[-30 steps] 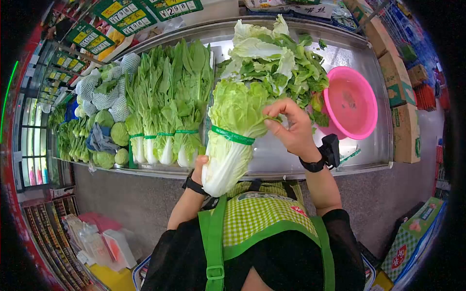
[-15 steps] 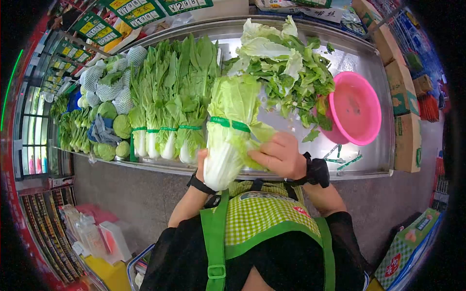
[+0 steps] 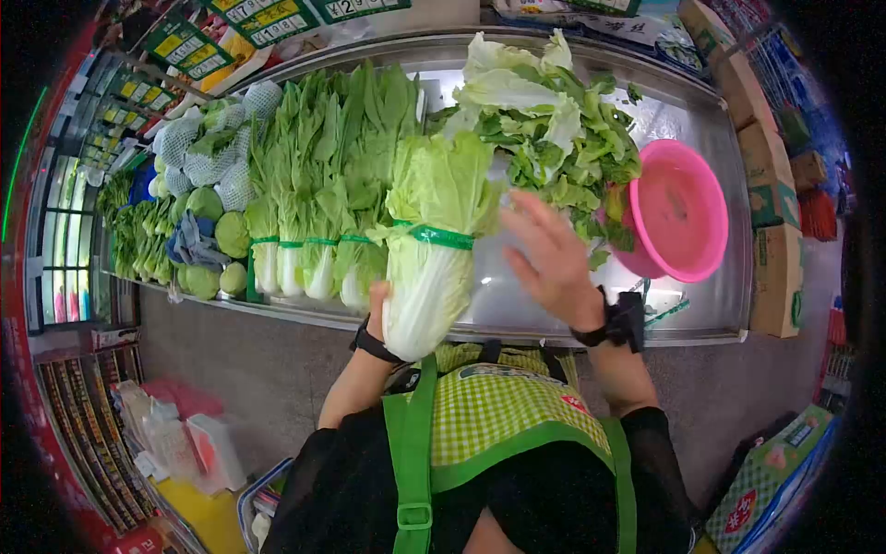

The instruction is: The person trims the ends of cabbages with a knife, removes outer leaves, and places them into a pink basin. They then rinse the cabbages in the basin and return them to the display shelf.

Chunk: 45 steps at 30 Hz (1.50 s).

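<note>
In the head view a napa cabbage (image 3: 429, 277) with a green band around its middle stands upright at the tray's front edge. My left hand (image 3: 377, 309) is wrapped round its lower left side, the fingers mostly hidden behind it. To the right of the cabbage, my right hand (image 3: 554, 263) is raised with its fingers apart and nothing in it. Beyond that hand lies a heap of loose leaves (image 3: 563, 138). Banded leafy greens (image 3: 318, 185) lie in a row just left of the cabbage.
A pink basin (image 3: 683, 212) holding liquid sits at the right of the metal tray (image 3: 517, 330), near green strips (image 3: 666, 312). Round cabbages (image 3: 233, 235) and net-wrapped produce (image 3: 208, 157) lie at the left. Cardboard boxes (image 3: 775, 268) line the right side.
My right hand has let go of the outer leaf at the cabbage's right side and moved up and right, its fingers spread. A leaf now sticks out at the cabbage's left.
</note>
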Each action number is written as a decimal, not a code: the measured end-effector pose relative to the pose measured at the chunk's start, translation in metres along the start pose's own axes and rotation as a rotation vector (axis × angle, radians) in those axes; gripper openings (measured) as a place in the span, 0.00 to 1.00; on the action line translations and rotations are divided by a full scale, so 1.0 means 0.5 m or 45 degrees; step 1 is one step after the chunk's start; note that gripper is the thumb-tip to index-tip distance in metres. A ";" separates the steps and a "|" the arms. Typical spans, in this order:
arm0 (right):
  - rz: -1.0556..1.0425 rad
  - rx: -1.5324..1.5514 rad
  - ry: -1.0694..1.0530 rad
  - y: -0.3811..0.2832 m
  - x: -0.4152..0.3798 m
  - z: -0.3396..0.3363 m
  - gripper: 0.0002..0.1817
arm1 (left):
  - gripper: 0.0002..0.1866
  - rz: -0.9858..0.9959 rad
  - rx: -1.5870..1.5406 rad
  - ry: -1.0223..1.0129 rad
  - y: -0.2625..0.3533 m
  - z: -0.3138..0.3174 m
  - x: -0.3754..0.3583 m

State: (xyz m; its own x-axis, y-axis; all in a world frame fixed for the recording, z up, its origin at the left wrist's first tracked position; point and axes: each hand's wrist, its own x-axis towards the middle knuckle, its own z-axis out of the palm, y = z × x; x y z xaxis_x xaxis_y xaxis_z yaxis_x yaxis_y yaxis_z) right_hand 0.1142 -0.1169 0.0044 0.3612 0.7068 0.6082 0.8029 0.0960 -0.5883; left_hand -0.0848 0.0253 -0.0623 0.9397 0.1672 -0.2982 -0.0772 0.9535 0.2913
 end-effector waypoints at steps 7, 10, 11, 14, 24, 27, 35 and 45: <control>-0.068 -0.026 0.113 -0.030 -0.001 0.051 0.20 | 0.48 -0.040 0.061 0.014 0.000 0.007 0.003; -0.080 -0.009 0.096 -0.001 -0.019 0.052 0.14 | 0.47 0.016 0.057 0.001 -0.005 0.022 -0.001; -0.027 -0.171 -0.057 0.022 -0.031 0.049 0.12 | 0.47 0.047 0.045 -0.009 -0.004 0.026 -0.003; 0.174 -0.156 -0.097 0.036 -0.033 0.033 0.08 | 0.47 0.058 0.075 -0.025 0.016 0.052 -0.011; 0.421 0.318 -0.012 -0.036 0.018 0.060 0.11 | 0.43 0.044 0.765 0.085 0.038 0.059 0.005; 0.333 0.261 0.014 -0.021 0.011 0.067 0.08 | 0.43 0.055 0.782 0.108 0.037 0.062 -0.001; 0.124 0.323 0.028 0.014 0.001 0.032 0.05 | 0.40 -0.088 0.241 0.133 0.038 0.013 -0.006; 0.544 0.111 0.099 0.081 0.001 0.004 0.11 | 0.43 0.022 -0.059 0.051 0.031 0.014 -0.014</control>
State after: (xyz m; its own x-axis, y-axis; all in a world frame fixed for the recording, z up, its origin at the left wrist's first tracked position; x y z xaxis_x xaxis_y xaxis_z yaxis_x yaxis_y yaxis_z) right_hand 0.1459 -0.1111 -0.0200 0.6896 0.6410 0.3370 0.5318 -0.1324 -0.8364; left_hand -0.0901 0.0371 -0.0493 0.9242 0.1927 -0.3296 -0.1097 0.9609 0.2543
